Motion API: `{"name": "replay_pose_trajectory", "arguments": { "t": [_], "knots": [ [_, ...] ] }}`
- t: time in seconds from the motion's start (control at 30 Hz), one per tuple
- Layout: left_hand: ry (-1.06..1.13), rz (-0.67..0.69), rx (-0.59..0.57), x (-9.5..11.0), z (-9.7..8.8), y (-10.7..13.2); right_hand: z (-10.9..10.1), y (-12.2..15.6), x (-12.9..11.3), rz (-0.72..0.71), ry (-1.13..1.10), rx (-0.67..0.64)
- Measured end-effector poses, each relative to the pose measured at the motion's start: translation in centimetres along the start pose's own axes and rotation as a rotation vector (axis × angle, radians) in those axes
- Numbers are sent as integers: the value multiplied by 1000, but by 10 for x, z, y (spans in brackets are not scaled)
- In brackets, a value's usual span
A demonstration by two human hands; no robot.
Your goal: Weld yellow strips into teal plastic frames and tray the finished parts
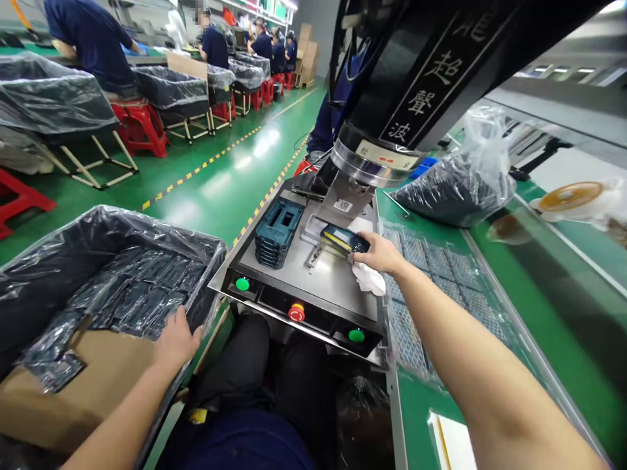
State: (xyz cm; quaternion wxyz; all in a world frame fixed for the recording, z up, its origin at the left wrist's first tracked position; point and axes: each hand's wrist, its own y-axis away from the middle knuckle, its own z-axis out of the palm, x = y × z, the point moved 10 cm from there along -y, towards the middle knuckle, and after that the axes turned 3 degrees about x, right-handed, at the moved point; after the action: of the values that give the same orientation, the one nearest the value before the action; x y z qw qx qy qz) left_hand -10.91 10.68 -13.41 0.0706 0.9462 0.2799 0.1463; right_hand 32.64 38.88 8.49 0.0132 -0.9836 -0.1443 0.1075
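Observation:
My right hand (378,253) grips one end of a dark plastic casing (344,237) with a yellow strip, thumb below and fingers above. The casing lies tilted at a clear fixture (313,228), beneath the metal horn (339,199) of an ultrasonic machine (411,98). A crumpled white cloth (368,279) sits just below that hand. My left hand (177,339) reaches over the right side of a lined bin (105,222), fingers outstretched and thumb apart, near wrapped dark parts (147,287). Left of the fixture stands a stack of dark teal plastic frames (278,235).
Two green buttons (242,284) and a red stop button (296,312) line the machine's front. Cardboard (102,365) lies in the bin. Right of the machine are bagged mesh-like pieces (460,267) and a full plastic bag (460,183). Co-workers (93,39) sit along the far left.

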Motion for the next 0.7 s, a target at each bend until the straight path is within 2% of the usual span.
{"name": "replay_pose_trajectory", "arguments": {
  "t": [0.1,0.2,0.3,0.57,0.63,0.7],
  "knots": [
    [-10,-8,-41,-1,4,-1,3,-24,0,19,-68,-26],
    [-34,11,-35,3,3,-1,8,-42,-9,-4,-147,-75],
    [-53,19,-25,4,2,0,16,-53,-10,42,-216,-124],
    [-75,14,-2,6,-2,1,31,-63,1,91,-280,-154],
    [-76,18,-3,6,0,1,35,-63,1,48,-266,-146],
    [-86,20,0,4,2,0,36,-61,-5,-43,-244,-69]
  ]
}}
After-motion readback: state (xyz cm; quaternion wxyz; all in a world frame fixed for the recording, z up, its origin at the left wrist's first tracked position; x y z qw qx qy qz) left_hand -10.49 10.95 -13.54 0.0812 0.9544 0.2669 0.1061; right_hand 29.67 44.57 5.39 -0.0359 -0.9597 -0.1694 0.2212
